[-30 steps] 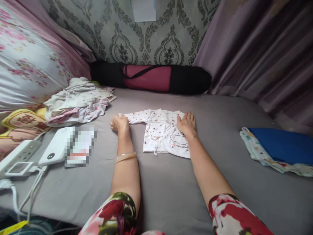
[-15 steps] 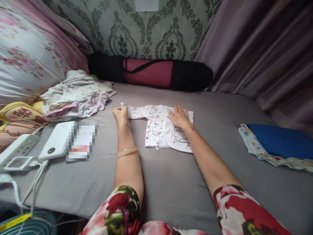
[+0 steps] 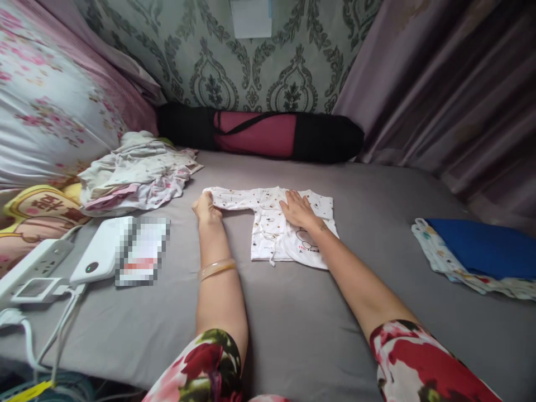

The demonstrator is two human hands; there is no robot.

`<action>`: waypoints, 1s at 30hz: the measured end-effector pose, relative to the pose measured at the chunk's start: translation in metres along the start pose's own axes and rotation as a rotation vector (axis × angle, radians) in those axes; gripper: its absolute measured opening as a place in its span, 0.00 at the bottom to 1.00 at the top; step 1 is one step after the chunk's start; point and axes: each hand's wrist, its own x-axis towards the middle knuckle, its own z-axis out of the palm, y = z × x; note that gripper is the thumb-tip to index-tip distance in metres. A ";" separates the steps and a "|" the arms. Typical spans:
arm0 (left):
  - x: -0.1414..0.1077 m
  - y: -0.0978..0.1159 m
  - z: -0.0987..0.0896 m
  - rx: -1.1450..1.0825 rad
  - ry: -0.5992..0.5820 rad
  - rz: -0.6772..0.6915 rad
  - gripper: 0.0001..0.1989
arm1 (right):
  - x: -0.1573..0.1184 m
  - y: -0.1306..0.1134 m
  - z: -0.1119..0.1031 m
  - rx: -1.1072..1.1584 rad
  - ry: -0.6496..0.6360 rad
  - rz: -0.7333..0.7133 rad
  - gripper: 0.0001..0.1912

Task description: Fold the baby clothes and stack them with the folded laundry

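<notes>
A small white printed shirt (image 3: 268, 223) lies spread on the grey sheet, its ties near the lower middle. One sleeve stretches out to the left, and my left hand (image 3: 206, 206) is closed on its end. My right hand (image 3: 298, 209) rests flat on the upper part of the shirt, fingers stretched, covering part of the chest. On the right side the fabric ends in a straight edge, with no sleeve stretched out there. A round-edged printed panel shows partly beneath my right wrist.
Crumpled clothes (image 3: 138, 173) lie at the back left, beside a floral pillow (image 3: 54, 106). A power bank (image 3: 100, 251), a blurred phone (image 3: 143, 251) and a power strip (image 3: 37, 262) are nearer left. A long bag (image 3: 255, 133) lies behind; folded blue cloth (image 3: 481, 245) is right.
My right hand has slid a little to the left on the shirt. The left hand still grips the sleeve end, now turned slightly. The whole view has shifted a little.
</notes>
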 end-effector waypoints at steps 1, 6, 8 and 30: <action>-0.001 0.001 0.001 -0.018 0.027 -0.039 0.05 | 0.002 -0.003 -0.002 -0.011 0.017 -0.009 0.34; -0.010 0.011 0.006 -0.176 0.154 -0.185 0.07 | 0.013 -0.021 0.002 -0.076 0.058 -0.123 0.33; -0.010 0.012 0.006 -0.205 0.138 -0.189 0.07 | 0.017 -0.027 0.009 -0.078 0.054 -0.130 0.34; -0.011 0.022 0.015 -0.385 -0.119 -0.155 0.05 | 0.015 -0.067 0.026 -0.003 0.020 -0.156 0.32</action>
